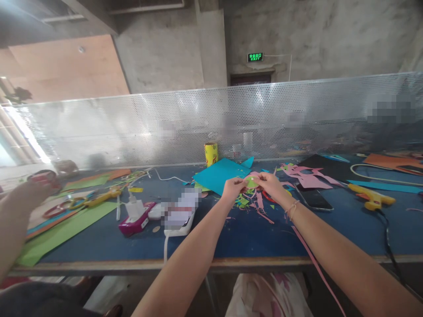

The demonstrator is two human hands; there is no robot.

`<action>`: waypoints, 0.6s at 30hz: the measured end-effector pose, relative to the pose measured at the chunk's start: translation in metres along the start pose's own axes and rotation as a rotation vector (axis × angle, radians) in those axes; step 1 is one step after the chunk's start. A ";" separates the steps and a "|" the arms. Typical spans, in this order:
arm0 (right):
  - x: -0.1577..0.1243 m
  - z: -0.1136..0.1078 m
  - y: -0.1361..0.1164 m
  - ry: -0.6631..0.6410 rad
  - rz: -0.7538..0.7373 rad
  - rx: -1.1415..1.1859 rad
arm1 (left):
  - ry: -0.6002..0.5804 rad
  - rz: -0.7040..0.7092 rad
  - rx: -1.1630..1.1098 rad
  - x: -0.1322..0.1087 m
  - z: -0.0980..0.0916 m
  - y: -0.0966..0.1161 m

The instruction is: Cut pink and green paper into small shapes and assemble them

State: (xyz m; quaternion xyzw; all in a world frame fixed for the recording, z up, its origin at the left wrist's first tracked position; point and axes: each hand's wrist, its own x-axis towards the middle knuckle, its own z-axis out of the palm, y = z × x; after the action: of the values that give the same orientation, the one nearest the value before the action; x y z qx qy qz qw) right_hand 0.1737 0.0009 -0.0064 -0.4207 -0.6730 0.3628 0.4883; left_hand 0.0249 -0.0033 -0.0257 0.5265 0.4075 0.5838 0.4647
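Observation:
Over the middle of the table, my left hand (232, 188) pinches one side of a small green and pink paper piece (252, 182). Thumb and fingers of my right hand (270, 186) close on its other side. A pale spot shows at the centre of the piece; its full outline is partly covered by my fingers. Just behind my hands lies a blue paper sheet (214, 173). Green and pink paper scraps (257, 203) are scattered beneath them. A long pink paper strip (312, 257) hangs over the table edge below my right forearm.
A yellow glue gun (373, 197) and a dark phone (313, 197) lie to the right. On the left are a magenta power strip (137, 223), scissors (99, 197) and green paper (71, 229). A yellow can (211, 154) stands by the perforated metal screen (165, 127). Another person's arm (16, 215) reaches in at left.

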 end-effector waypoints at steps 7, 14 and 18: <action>0.001 -0.001 0.001 0.003 -0.024 -0.010 | 0.007 0.005 0.006 0.001 0.001 0.000; 0.003 -0.001 0.006 -0.026 -0.029 0.000 | 0.010 0.023 0.038 0.002 -0.001 -0.002; 0.001 -0.002 0.004 -0.013 -0.028 -0.054 | 0.028 0.030 0.047 0.004 -0.003 -0.003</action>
State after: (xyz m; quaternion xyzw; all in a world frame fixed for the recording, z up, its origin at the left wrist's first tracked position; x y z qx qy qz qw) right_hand 0.1764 0.0036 -0.0092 -0.4218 -0.6916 0.3402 0.4776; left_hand 0.0222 0.0009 -0.0278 0.5351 0.4195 0.5883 0.4376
